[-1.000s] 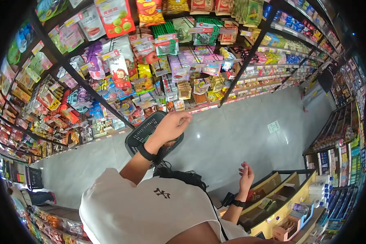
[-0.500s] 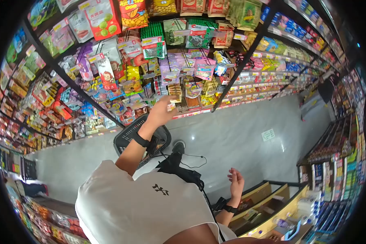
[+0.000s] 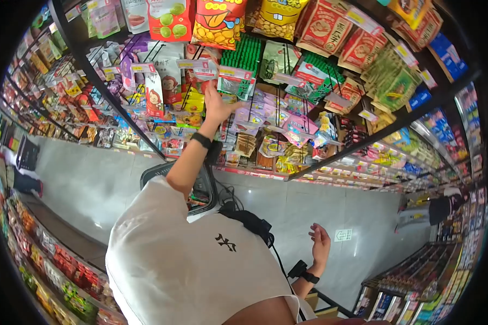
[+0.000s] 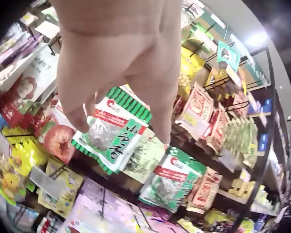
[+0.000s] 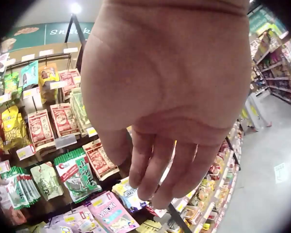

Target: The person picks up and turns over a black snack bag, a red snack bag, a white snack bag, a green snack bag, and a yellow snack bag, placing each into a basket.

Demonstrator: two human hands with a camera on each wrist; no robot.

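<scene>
My left hand (image 3: 217,110) reaches up to the hanging snack bags, thumb and fingers spread wide. In the left wrist view its fingertips are right at a green-and-white snack bag (image 4: 111,138), which shows between thumb and fingers. A second green-and-white bag (image 4: 172,179) hangs to the right, beyond the thumb. Lower down, purple snack bags (image 3: 249,118) hang near the thumb side. My right hand (image 3: 320,242) is held out over the floor at my right side with loosely bent fingers, touching nothing. Under my left forearm is a dark shopping basket (image 3: 209,181) with some items inside, partly covered by the arm.
Red-and-cream packs (image 3: 325,27) and yellow snack bags (image 3: 276,19) hang higher on the rack. A black rack post (image 3: 390,127) slants down at right. Grey floor (image 3: 276,208) runs along the aisle. Another person (image 3: 436,211) stands far right. Shelves (image 3: 417,271) line the aisle's other side.
My left hand has moved from above the basket up to the hanging bags, and its fingers have spread. My right hand still hangs free at my side. The view has shifted toward the rack.
</scene>
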